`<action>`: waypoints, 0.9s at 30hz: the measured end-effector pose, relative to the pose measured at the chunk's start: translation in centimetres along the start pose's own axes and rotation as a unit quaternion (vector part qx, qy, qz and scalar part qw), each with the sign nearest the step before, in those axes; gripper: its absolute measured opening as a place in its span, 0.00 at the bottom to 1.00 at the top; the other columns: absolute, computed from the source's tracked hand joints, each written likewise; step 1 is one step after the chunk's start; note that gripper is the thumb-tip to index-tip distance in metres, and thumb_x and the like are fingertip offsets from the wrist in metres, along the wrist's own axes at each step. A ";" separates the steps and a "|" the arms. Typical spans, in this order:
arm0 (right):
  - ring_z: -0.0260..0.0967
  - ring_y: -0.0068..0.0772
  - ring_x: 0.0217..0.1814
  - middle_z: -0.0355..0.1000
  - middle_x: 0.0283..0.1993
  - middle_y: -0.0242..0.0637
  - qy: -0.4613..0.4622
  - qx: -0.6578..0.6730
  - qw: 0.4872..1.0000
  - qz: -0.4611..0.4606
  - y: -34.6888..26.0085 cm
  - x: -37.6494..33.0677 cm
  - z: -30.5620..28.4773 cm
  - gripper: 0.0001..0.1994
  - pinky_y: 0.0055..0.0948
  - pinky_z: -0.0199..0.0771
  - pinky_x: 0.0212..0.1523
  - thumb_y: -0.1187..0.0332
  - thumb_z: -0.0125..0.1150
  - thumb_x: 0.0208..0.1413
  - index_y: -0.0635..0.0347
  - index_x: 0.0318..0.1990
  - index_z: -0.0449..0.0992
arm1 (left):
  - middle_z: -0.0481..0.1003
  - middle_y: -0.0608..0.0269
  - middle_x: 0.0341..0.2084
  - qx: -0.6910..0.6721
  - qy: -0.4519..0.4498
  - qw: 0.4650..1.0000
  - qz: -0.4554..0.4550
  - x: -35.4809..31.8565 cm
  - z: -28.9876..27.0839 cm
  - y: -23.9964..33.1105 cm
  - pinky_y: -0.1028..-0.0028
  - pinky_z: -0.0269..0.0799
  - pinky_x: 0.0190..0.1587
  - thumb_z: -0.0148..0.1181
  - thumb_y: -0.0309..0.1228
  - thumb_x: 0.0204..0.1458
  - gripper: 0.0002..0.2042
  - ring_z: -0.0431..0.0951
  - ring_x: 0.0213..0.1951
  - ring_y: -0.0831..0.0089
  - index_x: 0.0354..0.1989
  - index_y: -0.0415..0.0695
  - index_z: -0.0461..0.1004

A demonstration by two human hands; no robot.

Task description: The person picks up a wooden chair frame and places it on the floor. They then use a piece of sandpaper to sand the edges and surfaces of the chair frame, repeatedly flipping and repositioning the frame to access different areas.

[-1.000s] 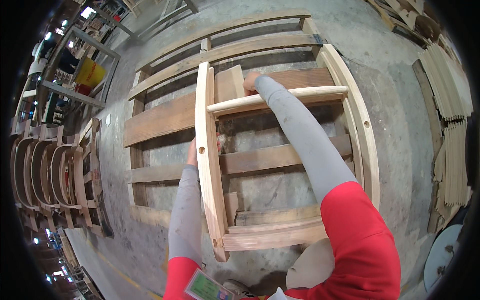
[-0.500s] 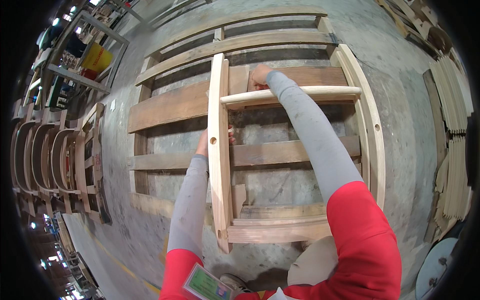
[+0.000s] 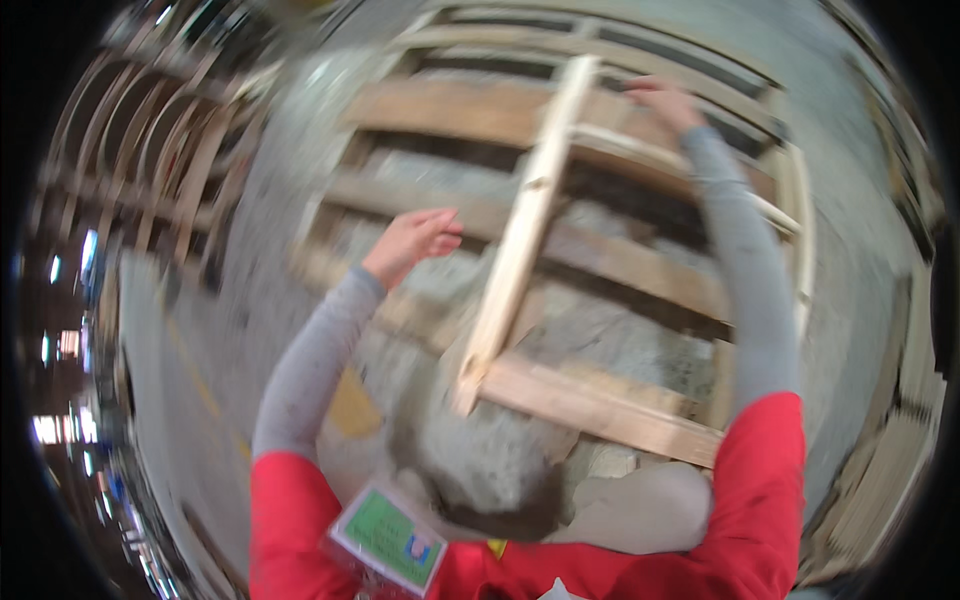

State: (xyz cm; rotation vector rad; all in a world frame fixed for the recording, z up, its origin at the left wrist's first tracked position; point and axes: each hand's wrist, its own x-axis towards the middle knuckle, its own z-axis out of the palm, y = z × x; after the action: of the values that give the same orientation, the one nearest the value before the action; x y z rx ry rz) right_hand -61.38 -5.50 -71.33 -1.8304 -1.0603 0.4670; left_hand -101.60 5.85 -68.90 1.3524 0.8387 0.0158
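The person is handling a pale wooden frame, a ladder-like piece with two long side rails and cross pieces, which is standing tilted over a wooden pallet on the concrete floor. The right hand is reaching up to the frame's top cross rail, with fingers curled down onto it, seemingly gripping, though blur is hiding the exact hold. The left hand is hanging free just left of the near side rail, fingers loosely spread and touching nothing. Curved wooden parts are stacked off to the left. It looks like the frame is being shifted one-handed; getting the free hand onto the near rail would steady it against twisting or tipping.
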 end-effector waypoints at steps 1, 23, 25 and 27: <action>0.65 0.26 0.44 0.71 0.39 0.34 -0.024 -0.009 0.998 0.061 -1.7 -0.8 1.1 0.16 0.25 0.63 0.43 0.62 0.56 0.44 0.57 0.42 0.72 | 0.69 0.58 0.41 0.025 0.029 0.999 -0.014 -3.5 -2.6 -0.7 0.75 0.67 0.43 0.48 0.36 0.52 0.20 0.71 0.40 0.72 0.50 0.37 0.61; 0.68 0.25 0.36 0.71 0.35 0.39 -0.527 -0.092 0.835 -0.128 -35.3 -23.1 33.9 0.11 0.22 0.68 0.39 0.71 0.53 0.50 0.67 0.40 0.70 | 0.72 0.57 0.30 0.318 0.550 0.742 -0.214 -31.1 -21.8 -40.6 0.74 0.68 0.34 0.62 0.33 0.37 0.18 0.73 0.31 0.71 0.36 0.36 0.68; 0.68 0.25 0.37 0.71 0.35 0.39 -0.543 -0.099 0.825 -0.122 -35.2 -24.1 35.2 0.12 0.22 0.68 0.39 0.71 0.53 0.49 0.67 0.41 0.70 | 0.72 0.57 0.32 0.194 0.507 0.820 -0.182 -31.3 -22.9 -41.1 0.73 0.68 0.34 0.62 0.32 0.38 0.19 0.73 0.33 0.71 0.38 0.36 0.67; 0.68 0.25 0.37 0.71 0.35 0.38 -0.556 -0.071 0.820 -0.116 -34.6 -24.4 36.8 0.12 0.22 0.68 0.40 0.71 0.53 0.50 0.67 0.41 0.70 | 0.71 0.57 0.35 -0.189 0.405 0.891 -0.077 -34.5 -26.2 -41.9 0.72 0.69 0.36 0.60 0.30 0.41 0.18 0.72 0.36 0.71 0.40 0.36 0.65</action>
State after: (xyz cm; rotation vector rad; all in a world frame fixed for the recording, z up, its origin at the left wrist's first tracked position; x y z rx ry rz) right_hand -116.39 0.50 -62.36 -1.4358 -2.0997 1.4252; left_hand -159.08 0.85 -86.30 0.8780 1.5480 0.6287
